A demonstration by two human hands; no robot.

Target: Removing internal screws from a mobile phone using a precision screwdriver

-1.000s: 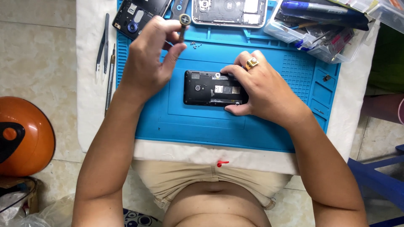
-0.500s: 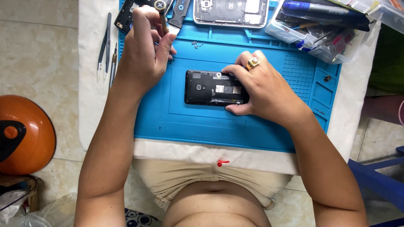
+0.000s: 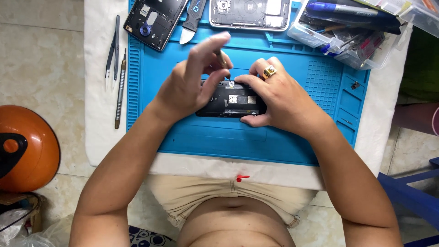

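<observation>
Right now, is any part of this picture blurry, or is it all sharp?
Head view: the left hand is smeared by motion blur, most at its raised fingers; the right hand, the opened phone and the blue mat look sharp under soft, even light.

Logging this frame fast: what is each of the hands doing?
Left hand: pinching a small tool over the opened phone.
Right hand: closed on the phone, steadying it.

floor: beige tiles [image 3: 41, 59] | blue stool [image 3: 411, 192] | daylight
</observation>
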